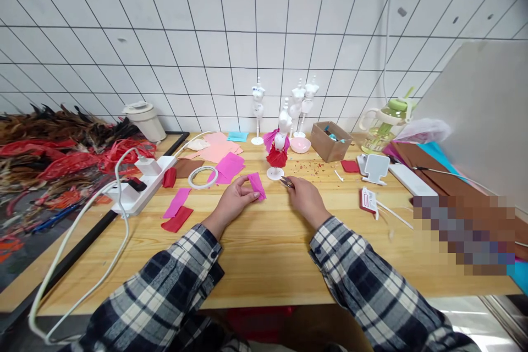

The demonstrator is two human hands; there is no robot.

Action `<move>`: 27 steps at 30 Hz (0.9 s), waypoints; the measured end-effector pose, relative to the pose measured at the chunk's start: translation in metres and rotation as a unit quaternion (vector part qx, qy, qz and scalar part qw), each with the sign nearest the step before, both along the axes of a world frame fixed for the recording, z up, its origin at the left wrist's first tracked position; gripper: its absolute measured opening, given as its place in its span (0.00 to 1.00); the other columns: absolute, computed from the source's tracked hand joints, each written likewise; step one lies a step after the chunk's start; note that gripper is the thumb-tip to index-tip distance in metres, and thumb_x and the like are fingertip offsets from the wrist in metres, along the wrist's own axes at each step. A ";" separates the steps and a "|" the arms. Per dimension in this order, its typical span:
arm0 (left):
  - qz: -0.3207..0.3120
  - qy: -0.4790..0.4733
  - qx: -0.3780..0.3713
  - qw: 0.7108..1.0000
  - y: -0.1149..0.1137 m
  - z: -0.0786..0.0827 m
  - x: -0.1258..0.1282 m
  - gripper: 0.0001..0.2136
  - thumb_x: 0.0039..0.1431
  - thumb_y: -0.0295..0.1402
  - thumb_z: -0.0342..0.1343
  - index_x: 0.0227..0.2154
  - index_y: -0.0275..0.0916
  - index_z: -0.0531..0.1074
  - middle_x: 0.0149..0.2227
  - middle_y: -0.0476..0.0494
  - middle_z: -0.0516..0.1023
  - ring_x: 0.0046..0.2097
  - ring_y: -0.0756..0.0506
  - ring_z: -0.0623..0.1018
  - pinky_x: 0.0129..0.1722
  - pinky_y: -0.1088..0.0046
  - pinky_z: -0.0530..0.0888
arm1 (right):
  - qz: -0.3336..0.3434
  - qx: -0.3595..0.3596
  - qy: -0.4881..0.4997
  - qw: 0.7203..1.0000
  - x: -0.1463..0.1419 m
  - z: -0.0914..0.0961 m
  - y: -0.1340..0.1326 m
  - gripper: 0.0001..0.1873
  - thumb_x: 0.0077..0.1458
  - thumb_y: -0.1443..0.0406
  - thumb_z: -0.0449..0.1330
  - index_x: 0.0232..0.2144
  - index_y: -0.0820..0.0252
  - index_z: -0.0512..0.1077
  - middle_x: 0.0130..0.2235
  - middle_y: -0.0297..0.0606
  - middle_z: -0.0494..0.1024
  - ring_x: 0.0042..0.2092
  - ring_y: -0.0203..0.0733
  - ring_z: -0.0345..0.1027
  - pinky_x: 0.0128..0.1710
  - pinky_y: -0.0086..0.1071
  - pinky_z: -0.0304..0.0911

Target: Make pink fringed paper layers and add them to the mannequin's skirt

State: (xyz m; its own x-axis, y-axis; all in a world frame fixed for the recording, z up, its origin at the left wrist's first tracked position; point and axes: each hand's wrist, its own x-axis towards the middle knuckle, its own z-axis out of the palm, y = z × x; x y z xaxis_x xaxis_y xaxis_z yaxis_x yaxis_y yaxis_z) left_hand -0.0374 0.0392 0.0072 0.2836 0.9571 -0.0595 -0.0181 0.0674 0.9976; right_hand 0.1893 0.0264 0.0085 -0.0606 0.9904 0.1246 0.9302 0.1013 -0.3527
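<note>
Between the thumb and fingers of my left hand (234,201) is a small piece of magenta crepe paper (257,183). My right hand (306,199) is closed around small scissors (285,181), their tips pointing left, apart from the paper. Just beyond both hands stands a small white dress-form mannequin (284,120) on a round white base (275,174). It wears a red ruffled paper skirt (276,157) with magenta paper above it. Left of my left hand lie magenta sheets (229,168), a roll of white tape (203,177) and a red paper strip (177,220).
More white mannequins (258,107) stand by the tiled wall, near a pink bowl (301,145) and cardboard box (331,142). A power strip (144,187) with cables lies left, a phone stand (374,169) and bottle (381,126) right. Red scraps (315,168) litter the table.
</note>
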 end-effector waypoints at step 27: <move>-0.011 0.079 0.089 0.993 -0.017 0.009 0.016 0.27 0.42 0.46 0.70 0.44 0.35 0.73 0.41 0.40 0.80 0.40 0.42 0.79 0.42 0.67 0.74 | 0.125 -0.007 0.352 0.927 -0.038 0.004 -0.022 0.12 0.54 0.65 0.57 0.36 0.59 0.80 0.34 0.37 0.81 0.33 0.38 0.69 0.36 0.31 0.62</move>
State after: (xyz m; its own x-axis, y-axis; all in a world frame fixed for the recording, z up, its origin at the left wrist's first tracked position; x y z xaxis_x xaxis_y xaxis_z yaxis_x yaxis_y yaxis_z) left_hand -0.0218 0.0225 0.0159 0.3051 0.9502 0.0639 0.1386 -0.1107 0.9841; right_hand 0.1511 0.0041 0.0128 -0.1978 0.9579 0.2081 0.4161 0.2742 -0.8670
